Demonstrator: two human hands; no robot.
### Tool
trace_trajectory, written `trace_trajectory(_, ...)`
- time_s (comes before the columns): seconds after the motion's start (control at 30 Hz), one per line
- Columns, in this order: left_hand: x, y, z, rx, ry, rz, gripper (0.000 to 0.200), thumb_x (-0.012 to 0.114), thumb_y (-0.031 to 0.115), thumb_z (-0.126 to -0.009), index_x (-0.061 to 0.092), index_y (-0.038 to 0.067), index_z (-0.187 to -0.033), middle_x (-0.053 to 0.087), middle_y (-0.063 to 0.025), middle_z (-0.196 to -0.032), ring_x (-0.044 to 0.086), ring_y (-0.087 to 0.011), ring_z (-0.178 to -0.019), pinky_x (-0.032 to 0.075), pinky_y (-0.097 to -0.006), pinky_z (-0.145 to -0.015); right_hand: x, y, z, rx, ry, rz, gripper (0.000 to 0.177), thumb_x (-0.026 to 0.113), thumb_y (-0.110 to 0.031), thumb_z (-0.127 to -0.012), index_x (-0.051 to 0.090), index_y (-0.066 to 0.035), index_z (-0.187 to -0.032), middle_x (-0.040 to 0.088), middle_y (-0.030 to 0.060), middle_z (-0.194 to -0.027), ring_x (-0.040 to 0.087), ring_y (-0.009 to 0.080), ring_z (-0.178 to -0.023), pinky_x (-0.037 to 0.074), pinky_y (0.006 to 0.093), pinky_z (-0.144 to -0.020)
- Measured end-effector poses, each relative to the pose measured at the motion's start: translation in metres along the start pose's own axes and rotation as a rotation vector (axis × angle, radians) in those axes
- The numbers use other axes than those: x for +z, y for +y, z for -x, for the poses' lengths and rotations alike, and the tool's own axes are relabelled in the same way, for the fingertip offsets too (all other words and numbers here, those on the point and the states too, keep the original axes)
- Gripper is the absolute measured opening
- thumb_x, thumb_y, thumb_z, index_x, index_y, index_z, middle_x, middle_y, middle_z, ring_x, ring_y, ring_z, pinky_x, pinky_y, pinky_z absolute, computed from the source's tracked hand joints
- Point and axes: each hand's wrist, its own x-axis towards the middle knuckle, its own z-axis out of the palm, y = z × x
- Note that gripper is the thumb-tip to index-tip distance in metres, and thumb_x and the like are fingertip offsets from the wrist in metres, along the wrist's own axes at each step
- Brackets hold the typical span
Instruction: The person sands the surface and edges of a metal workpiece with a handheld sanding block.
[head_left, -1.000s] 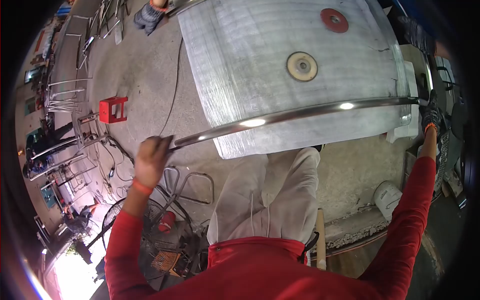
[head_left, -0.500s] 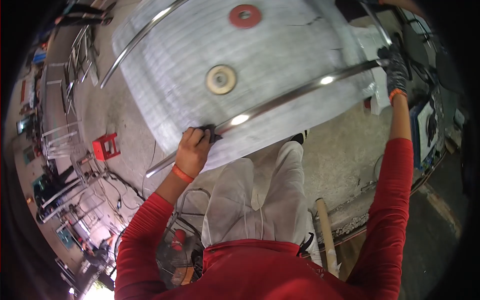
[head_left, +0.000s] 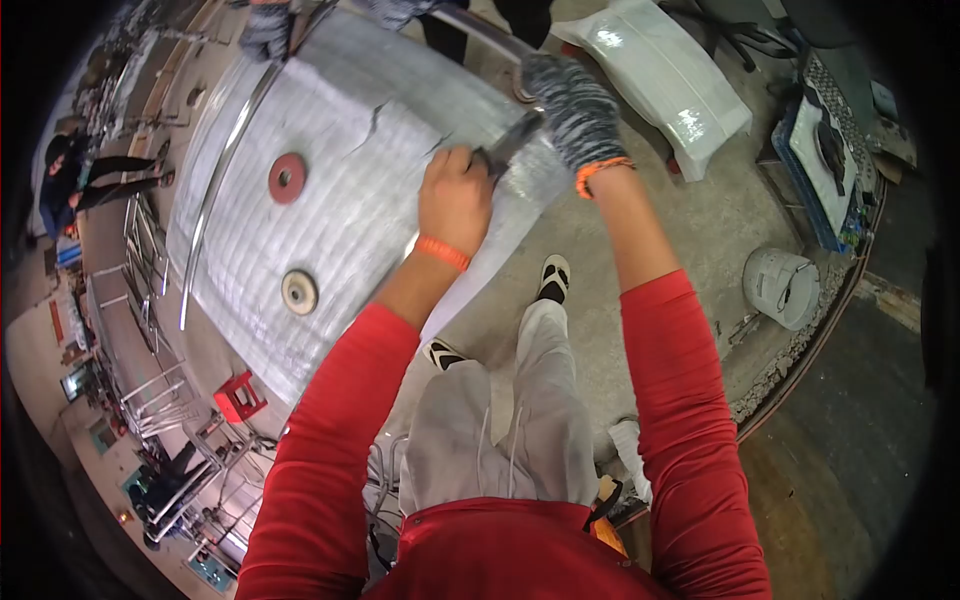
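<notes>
My bare left hand is closed on a dark pad or cloth, pressed around a shiny metal tube. Most of the pad is hidden by my fingers. My right hand, in a grey knitted glove with an orange cuff, wraps the tube's far end. Another stretch of tube reaches my right glove from the upper left; whether the two are joined is hidden. Beneath lies a surface covered in translucent wrap, bearing a red disc and a cream disc.
Another person's gloved hands are at the top, near a long curved tube. A wrapped white bundle lies at upper right. A white bucket stands right, a red stool left. Metal frames stand further left.
My view has turned, and the discs now appear further left. My hands are much closer together, the left having travelled along the tube towards the right. Another person's gloved hands have come into view.
</notes>
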Motion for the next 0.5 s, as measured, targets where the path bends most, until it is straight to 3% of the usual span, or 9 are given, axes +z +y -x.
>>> trace_trajectory(0.1, 0.027, 0.014, -0.044, 0.043, -0.006, -0.059, 0.017, 0.068, 0.009, -0.078, 0.067, -0.001, -0.092, 0.057, -0.0148, -0.091, 0.055, -0.0349, -0.087, 0.048, -0.0432, -0.077, -0.012, -0.008, 0.0, 0.062, -0.092, -0.013, 0.033, 0.043, -0.022, -0.099, 0.059, -0.014, -0.126, 0.06, 0.0139, -0.127, 0.06, 0.0318, -0.113, 0.048, 0.0423, -0.098)
trace_trajectory(0.17, 0.031, 0.016, -0.05, 0.053, 0.06, -0.029, 0.012, 0.059, 0.007, -0.076, 0.066, 0.0, -0.083, 0.059, -0.0149, -0.087, 0.057, -0.0341, -0.088, 0.048, -0.045, -0.079, -0.015, -0.007, 0.0, 0.087, -0.118, -0.035, 0.033, 0.043, -0.02, -0.098, 0.058, -0.015, -0.127, 0.06, 0.0137, -0.128, 0.06, 0.0317, -0.114, 0.048, 0.043, -0.098)
trace_trajectory(0.27, -0.003, 0.0, 0.0, 0.049, 0.036, -0.039, 0.017, 0.064, 0.006, -0.076, 0.068, 0.001, -0.092, 0.058, -0.0134, -0.087, 0.058, -0.0335, -0.085, 0.048, -0.0444, -0.077, -0.022, -0.012, 0.001, 0.113, -0.157, -0.057, 0.035, 0.044, -0.017, -0.096, 0.057, -0.017, -0.129, 0.059, 0.0135, -0.13, 0.059, 0.0317, -0.115, 0.049, 0.0441, -0.097)
trace_trajectory(0.33, -0.03, -0.005, 0.031, -0.034, -0.099, -0.126, 0.022, 0.067, 0.006, -0.075, 0.067, 0.001, -0.097, 0.057, -0.0122, -0.086, 0.057, -0.0324, -0.085, 0.048, -0.0428, -0.077, -0.027, -0.016, 0.001, 0.128, -0.178, -0.063, 0.037, 0.045, -0.015, -0.095, 0.057, -0.018, -0.13, 0.058, 0.0133, -0.131, 0.059, 0.0316, -0.116, 0.049, 0.0448, -0.097)
trace_trajectory(0.47, -0.001, 0.006, -0.003, 0.032, 0.019, -0.092, 0.015, 0.066, 0.005, -0.076, 0.066, 0.0, -0.089, 0.058, -0.012, -0.087, 0.056, -0.0319, -0.086, 0.047, -0.0408, -0.079, -0.038, -0.022, 0.004, 0.182, -0.266, -0.062, 0.041, 0.046, -0.011, -0.093, 0.056, -0.021, -0.132, 0.057, 0.013, -0.133, 0.058, 0.0316, -0.117, 0.049, 0.0462, -0.096)
trace_trajectory(0.5, 0.012, 0.013, -0.023, 0.049, 0.017, -0.116, 0.012, 0.064, 0.005, -0.076, 0.066, 0.0, -0.087, 0.059, -0.0123, -0.089, 0.057, -0.032, -0.087, 0.048, -0.0409, -0.08, -0.036, -0.019, 0.005, 0.096, -0.248, 0.036, 0.042, 0.047, -0.011, -0.093, 0.056, -0.023, -0.132, 0.056, 0.0126, -0.134, 0.058, 0.0311, -0.117, 0.05, 0.0471, -0.096)
